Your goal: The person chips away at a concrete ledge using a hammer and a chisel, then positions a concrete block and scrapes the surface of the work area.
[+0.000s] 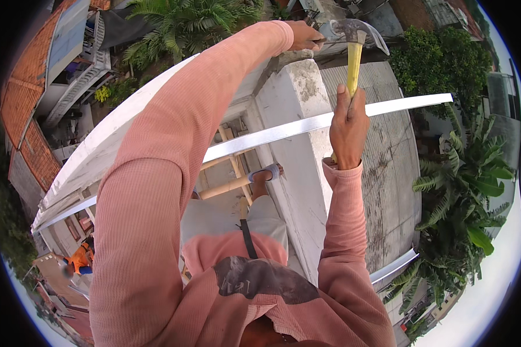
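My right hand (349, 127) is wrapped round the yellow handle of a claw hammer (354, 63), held upright with its dark metal head at the top. Just left of the hammer head, my left hand (307, 36) reaches far out with its fingers closed in a pinch. What it holds, if anything, is too small to make out. It is over the far end of a white masonry wall (307, 87). Behind my right hand, a long silvery metal strip (272, 134) crosses the wall and sticks out past it on the right.
Below me, my slippered foot (265, 173) is by a bamboo ladder (226, 188). A corrugated grey roof (382, 191) lies right of the wall, with another metal strip (393, 268) at its near edge. Trees stand beyond. Far below left is a person in orange (81, 258).
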Motion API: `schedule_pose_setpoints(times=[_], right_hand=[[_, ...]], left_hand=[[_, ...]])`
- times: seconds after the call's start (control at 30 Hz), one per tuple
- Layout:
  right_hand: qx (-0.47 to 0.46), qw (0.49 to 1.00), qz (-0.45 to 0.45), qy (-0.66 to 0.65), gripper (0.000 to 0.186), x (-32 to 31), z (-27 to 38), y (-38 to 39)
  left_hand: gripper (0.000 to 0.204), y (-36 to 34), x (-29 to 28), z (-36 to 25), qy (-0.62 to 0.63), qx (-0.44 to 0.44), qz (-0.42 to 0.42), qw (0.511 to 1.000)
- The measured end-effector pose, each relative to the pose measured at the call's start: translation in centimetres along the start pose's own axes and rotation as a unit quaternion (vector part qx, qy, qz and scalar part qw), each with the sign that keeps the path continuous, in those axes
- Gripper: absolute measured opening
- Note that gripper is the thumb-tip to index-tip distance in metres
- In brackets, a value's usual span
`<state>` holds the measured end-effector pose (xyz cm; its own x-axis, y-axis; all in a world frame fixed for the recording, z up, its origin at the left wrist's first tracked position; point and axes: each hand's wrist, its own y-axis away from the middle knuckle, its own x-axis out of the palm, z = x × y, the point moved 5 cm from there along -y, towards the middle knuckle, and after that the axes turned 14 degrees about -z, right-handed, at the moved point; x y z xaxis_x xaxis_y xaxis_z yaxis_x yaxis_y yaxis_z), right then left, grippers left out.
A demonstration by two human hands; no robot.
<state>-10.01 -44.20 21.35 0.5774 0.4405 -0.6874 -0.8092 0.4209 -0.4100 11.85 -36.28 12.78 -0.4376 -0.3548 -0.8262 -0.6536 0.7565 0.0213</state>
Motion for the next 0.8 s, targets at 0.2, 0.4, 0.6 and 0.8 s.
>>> schedule_pose_setpoints(times=[0.2, 0.4, 0.6, 0.8], right_hand=[[0.056, 0.932, -0.256, -0.249, 0.032, -8.0, 6.1, -3.1], [-0.001, 1.000, 0.023, 0.002, 0.025, 0.4, -1.1, -0.2], [0.019, 0.965, -0.199, -0.169, 0.032, -6.7, 4.7, -4.7], [0.023, 1.000, 0.015, 0.009, 0.026, 1.3, -3.4, 1.3]], left_hand=[[0.027, -0.1, 0.3, 0.7, 0.004, 0.047, -0.018, 0.999], [0.026, -1.5, 0.7, 0.2, 0.023, 0.037, -0.034, 0.998], [0.030, -0.7, -0.2, 1.4, 0.003, 0.036, -0.042, 0.998], [0.030, -1.0, -0.1, -0.6, -0.014, 0.033, -0.036, 0.999]])
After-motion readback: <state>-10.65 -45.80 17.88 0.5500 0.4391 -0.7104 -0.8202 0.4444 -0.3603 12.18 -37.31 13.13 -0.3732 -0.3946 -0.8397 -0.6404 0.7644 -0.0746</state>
